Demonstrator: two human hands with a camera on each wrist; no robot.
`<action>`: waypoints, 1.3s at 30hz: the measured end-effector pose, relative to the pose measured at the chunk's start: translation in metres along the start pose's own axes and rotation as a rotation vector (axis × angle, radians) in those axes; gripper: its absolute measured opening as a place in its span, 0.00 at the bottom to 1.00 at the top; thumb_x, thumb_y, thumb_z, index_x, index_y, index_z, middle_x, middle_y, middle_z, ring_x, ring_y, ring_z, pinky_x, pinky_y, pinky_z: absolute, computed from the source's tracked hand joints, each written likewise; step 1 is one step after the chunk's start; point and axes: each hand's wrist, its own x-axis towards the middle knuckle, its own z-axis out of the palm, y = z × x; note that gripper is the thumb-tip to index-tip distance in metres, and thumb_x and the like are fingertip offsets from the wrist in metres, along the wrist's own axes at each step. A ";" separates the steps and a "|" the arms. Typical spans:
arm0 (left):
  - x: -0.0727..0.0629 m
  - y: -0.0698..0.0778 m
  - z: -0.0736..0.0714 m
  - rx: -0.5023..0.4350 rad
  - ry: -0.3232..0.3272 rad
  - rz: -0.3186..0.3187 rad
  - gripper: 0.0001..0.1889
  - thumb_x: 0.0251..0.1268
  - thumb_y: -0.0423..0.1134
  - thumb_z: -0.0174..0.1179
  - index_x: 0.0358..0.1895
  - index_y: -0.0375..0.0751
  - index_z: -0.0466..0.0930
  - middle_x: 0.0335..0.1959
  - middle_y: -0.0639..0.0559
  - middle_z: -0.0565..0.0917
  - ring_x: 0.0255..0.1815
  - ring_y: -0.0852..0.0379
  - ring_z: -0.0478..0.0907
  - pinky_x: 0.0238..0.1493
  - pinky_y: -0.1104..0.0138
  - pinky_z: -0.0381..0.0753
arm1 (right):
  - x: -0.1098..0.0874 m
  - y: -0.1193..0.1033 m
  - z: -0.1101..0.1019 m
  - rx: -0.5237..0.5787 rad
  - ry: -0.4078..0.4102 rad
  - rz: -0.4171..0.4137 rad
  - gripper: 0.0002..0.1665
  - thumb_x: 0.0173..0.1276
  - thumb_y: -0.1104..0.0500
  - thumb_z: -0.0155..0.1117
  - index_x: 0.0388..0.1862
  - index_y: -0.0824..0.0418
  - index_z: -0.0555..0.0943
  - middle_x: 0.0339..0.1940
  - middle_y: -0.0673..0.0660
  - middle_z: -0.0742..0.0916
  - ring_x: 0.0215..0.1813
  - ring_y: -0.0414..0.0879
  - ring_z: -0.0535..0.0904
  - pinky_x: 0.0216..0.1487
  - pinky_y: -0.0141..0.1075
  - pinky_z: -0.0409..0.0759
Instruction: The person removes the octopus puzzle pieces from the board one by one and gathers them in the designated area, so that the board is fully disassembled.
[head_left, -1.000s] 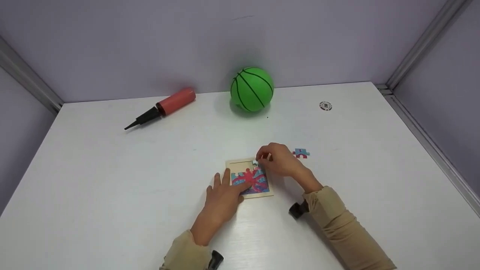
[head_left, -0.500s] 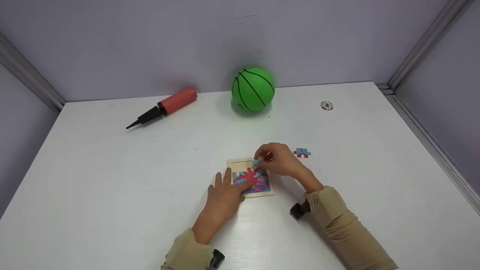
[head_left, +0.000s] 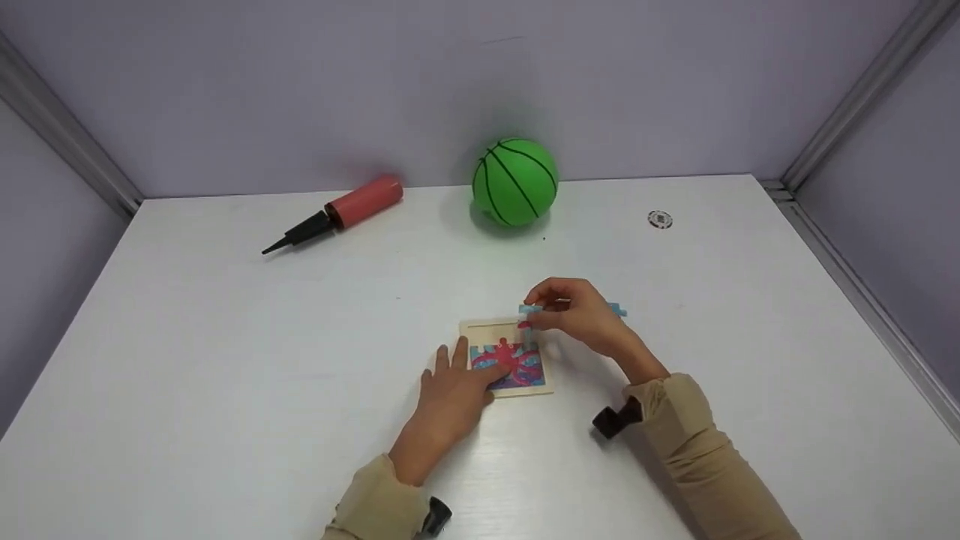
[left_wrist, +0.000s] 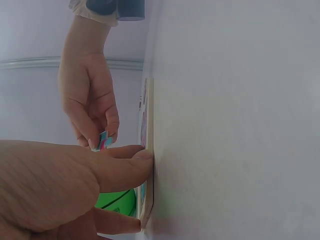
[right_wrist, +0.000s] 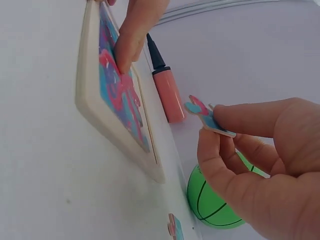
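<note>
My right hand [head_left: 577,311] pinches a blue and pink jigsaw piece [right_wrist: 207,117] between thumb and fingers, raised above the upper right corner of a wooden puzzle tray [head_left: 472,328]. Joined pieces with a pink octopus picture [head_left: 517,366] fill the tray's lower part; bare wood shows along its top. My left hand [head_left: 452,397] lies with spread fingers over the tray's left side, its thumb on the picture. Another loose jigsaw piece [right_wrist: 175,227] lies on the table right of the tray, mostly hidden behind my right hand in the head view.
A green ball [head_left: 515,182] with black lines sits at the back of the white table [head_left: 225,360], against the wall. To its left lies a red and black hand pump [head_left: 364,202]. A round patterned chip [head_left: 660,219] lies at the back right.
My right hand has lifted the jigsaw piece up off the tray's upper right corner and turned it. The left hand stays on the tray. The head view has shifted slightly.
</note>
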 end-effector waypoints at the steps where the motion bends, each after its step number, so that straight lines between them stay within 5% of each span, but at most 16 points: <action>1: 0.000 0.000 0.001 -0.003 -0.008 0.000 0.21 0.64 0.37 0.62 0.61 0.55 0.78 0.70 0.30 0.59 0.69 0.27 0.54 0.58 0.36 0.63 | -0.002 0.002 -0.003 0.020 0.008 0.015 0.10 0.62 0.66 0.66 0.43 0.68 0.81 0.36 0.57 0.81 0.38 0.47 0.77 0.43 0.35 0.79; 15: -0.003 0.000 0.000 -0.022 0.029 -0.002 0.21 0.63 0.35 0.62 0.60 0.53 0.79 0.69 0.30 0.60 0.68 0.27 0.55 0.58 0.36 0.63 | -0.026 0.022 -0.050 -0.028 0.093 0.132 0.14 0.63 0.63 0.66 0.46 0.66 0.80 0.41 0.58 0.82 0.43 0.52 0.77 0.45 0.35 0.79; 32: -0.001 0.001 0.000 -0.021 0.023 0.006 0.21 0.63 0.35 0.62 0.60 0.54 0.79 0.70 0.30 0.60 0.69 0.27 0.54 0.58 0.35 0.63 | -0.064 0.056 -0.124 -0.145 0.249 0.181 0.19 0.64 0.58 0.67 0.50 0.69 0.79 0.48 0.57 0.82 0.48 0.44 0.76 0.45 0.28 0.76; 39: 0.000 0.001 0.001 -0.020 0.023 0.001 0.21 0.63 0.35 0.62 0.60 0.54 0.79 0.70 0.29 0.60 0.68 0.27 0.54 0.57 0.35 0.63 | -0.067 0.064 -0.135 -0.198 0.238 0.232 0.21 0.65 0.57 0.67 0.53 0.68 0.80 0.52 0.61 0.81 0.49 0.44 0.73 0.46 0.27 0.73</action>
